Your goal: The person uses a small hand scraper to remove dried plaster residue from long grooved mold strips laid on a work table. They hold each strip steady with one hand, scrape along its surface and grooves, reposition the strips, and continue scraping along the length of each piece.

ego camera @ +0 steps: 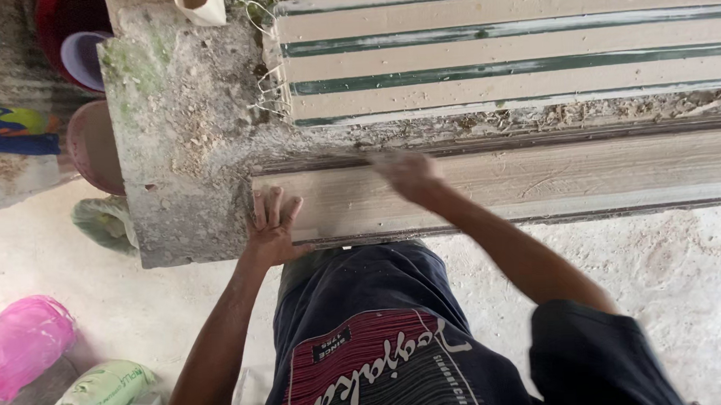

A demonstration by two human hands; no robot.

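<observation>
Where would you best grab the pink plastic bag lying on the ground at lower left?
Probably the pink plastic bag is best gripped at its rounded right end, coming from above: it lies on its side on the pale ground, its left part cut off by the frame.

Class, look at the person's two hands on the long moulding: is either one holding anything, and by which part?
The left hand lies flat on the pale moulding, gripping nothing. The right hand is motion-blurred, so any hold cannot be told.

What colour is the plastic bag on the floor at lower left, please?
Bright pink bag, head view.
</observation>
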